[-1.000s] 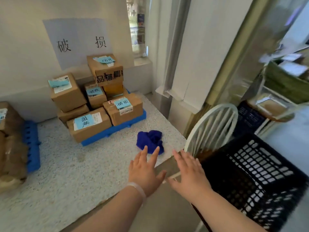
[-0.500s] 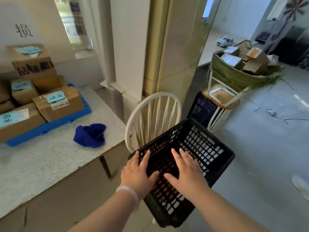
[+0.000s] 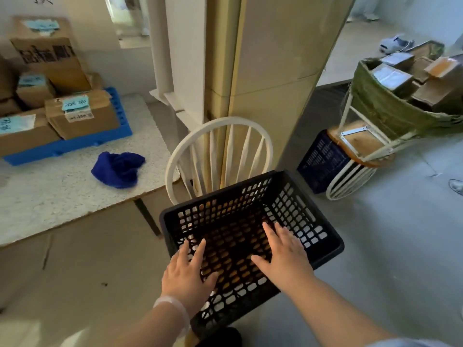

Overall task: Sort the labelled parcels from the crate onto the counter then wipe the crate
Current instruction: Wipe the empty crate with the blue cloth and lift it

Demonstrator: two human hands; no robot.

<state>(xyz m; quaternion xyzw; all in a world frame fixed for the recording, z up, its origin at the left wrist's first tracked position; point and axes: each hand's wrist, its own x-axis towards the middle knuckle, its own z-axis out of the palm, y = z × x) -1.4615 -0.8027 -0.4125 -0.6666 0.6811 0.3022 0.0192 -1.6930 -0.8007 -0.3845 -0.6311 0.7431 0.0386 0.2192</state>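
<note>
A black perforated plastic crate (image 3: 295,196) sits on a white spindle-back chair (image 3: 215,128), and nothing lies inside it. My left hand (image 3: 188,274) and my right hand (image 3: 285,251) hover over the crate's near half with fingers spread and straight, holding nothing. Brown labelled parcels (image 3: 82,116) with blue paper notes are stacked on a blue pallet (image 3: 120,116) on the speckled counter (image 3: 62,196) at the left. A crumpled blue cloth (image 3: 116,169) lies on the counter near its right edge.
A beige pillar (image 3: 270,71) rises behind the chair. To the right, an upturned chair (image 3: 355,156) carries a green sack of parcels (image 3: 390,106), with a dark blue crate (image 3: 320,161) beside it. Grey floor (image 3: 388,246) spreads on the right.
The view swung right from the counter to the crate. Both hands moved from the counter edge to over the crate, staying open and spreading slightly apart.
</note>
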